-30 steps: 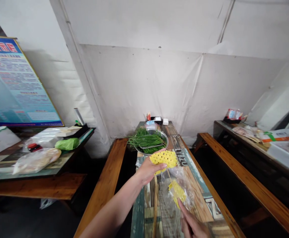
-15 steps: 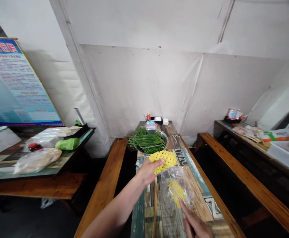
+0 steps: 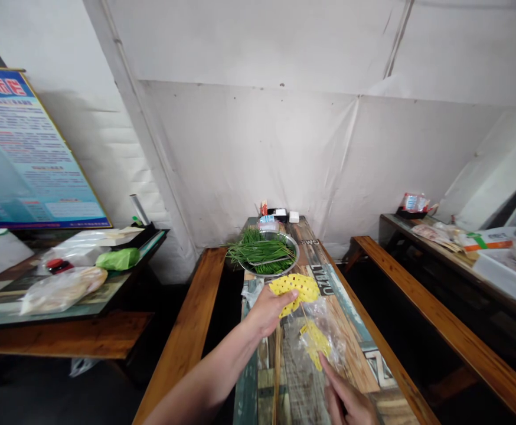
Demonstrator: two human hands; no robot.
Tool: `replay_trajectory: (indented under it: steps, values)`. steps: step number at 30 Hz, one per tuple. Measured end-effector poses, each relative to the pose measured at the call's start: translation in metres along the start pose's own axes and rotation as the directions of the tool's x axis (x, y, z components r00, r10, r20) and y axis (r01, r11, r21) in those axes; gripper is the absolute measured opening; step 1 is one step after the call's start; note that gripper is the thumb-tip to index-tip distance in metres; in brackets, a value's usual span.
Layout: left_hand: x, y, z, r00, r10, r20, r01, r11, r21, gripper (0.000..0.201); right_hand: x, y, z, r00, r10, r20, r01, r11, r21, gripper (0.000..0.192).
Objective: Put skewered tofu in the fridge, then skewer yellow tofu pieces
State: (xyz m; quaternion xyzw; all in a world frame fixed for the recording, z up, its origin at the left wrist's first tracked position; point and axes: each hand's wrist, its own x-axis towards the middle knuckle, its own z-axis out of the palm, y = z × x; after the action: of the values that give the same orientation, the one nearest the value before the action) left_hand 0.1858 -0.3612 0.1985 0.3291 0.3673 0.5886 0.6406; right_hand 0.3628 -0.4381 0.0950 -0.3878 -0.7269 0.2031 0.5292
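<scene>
My left hand (image 3: pixel 269 310) grips a floppy yellow sheet dotted with holes (image 3: pixel 297 289), thumb on top, above the middle of the table. From under this sheet a thin wooden skewer (image 3: pixel 304 317) runs down toward my right hand (image 3: pixel 349 392), whose fingers look closed on its lower end; that end is hard to make out. My right index finger points forward, its tip at the edge of another yellow piece (image 3: pixel 316 341), which lies on a clear plastic bag (image 3: pixel 335 336). Several more skewers (image 3: pixel 277 372) lie lengthwise on the table to the left.
A metal bowl (image 3: pixel 297 251) heaped with green chives (image 3: pixel 264 248) stands farther along the patterned table (image 3: pixel 346 307). Wooden benches (image 3: pixel 202 310) flank it. Side tables hold bagged food (image 3: pixel 63 286) on the left and a white box (image 3: pixel 503 274) on the right.
The yellow sheet in my left hand has shifted slightly right and its near side now curls downward. My right hand stays almost in place. The view has turned slightly.
</scene>
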Motion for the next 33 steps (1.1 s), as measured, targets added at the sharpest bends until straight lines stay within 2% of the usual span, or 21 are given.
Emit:
replay_trajectory:
  steps: [4, 7, 12, 17, 24, 30, 33]
  values:
    - [-0.002, -0.002, 0.001, 0.999, -0.022, -0.028, 0.022, 1.0, 0.006, 0.036, 0.001, 0.0, 0.002, 1.0, -0.007, -0.004, 0.007, 1.0, -0.012, 0.037]
    - [-0.003, -0.002, 0.002, 0.999, -0.033, -0.007, 0.033, 0.999, -0.011, 0.037, 0.006, -0.001, -0.003, 1.0, -0.021, 0.017, 0.021, 0.999, -0.04, 0.038]
    - [-0.006, 0.004, 0.004, 0.998, -0.063, 0.027, 0.066, 0.989, -0.133, 0.033, 0.013, -0.001, -0.012, 0.985, -0.138, 0.103, 0.146, 0.986, -0.075, 0.047]
    - [-0.008, 0.005, 0.004, 0.998, -0.054, 0.024, 0.057, 0.988, -0.142, 0.032, 0.01, -0.004, -0.007, 0.996, -0.09, 0.007, 0.09, 0.995, -0.052, 0.039]
    - [-0.011, 0.002, 0.003, 0.997, -0.065, 0.036, 0.066, 0.996, -0.054, 0.035, 0.008, -0.013, -0.004, 0.999, -0.041, -0.022, 0.04, 0.998, -0.05, 0.034]
    - [-0.014, 0.003, 0.006, 0.991, -0.115, 0.065, 0.124, 0.983, -0.138, 0.033, 0.011, -0.016, -0.007, 1.0, -0.009, -0.024, 0.008, 0.999, -0.046, 0.035]
    - [-0.015, 0.006, 0.007, 0.992, -0.118, 0.032, 0.122, 0.977, -0.173, 0.033, 0.012, -0.015, -0.009, 1.0, -0.028, -0.013, 0.028, 0.999, -0.036, 0.036]
